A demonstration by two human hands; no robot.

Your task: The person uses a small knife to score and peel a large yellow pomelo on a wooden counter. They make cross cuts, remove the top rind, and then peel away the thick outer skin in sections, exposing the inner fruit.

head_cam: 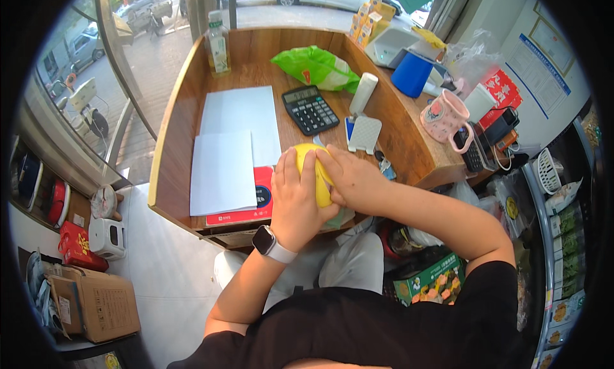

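My left hand (pixel 298 196) and my right hand (pixel 357 179) together grip a smooth yellow object (pixel 307 153), perhaps a fruit, at the near edge of the wooden desk. Fingers cover much of it, so its full shape is hidden. Beyond it lies a black calculator (pixel 311 111), with a white phone stand (pixel 365 134) to its right. Left of my hands, white paper sheets (pixel 223 172) overlap on the desktop, partly over a red printed board (pixel 240 219).
A green plastic package (pixel 314 67), a white roll (pixel 364 92) and a bottle (pixel 218 47) stand or lie farther back. On the raised right ledge are a pink mug (pixel 443 117) and a blue cup-shaped object (pixel 411 74). Cardboard boxes (pixel 108 304) sit at lower left.
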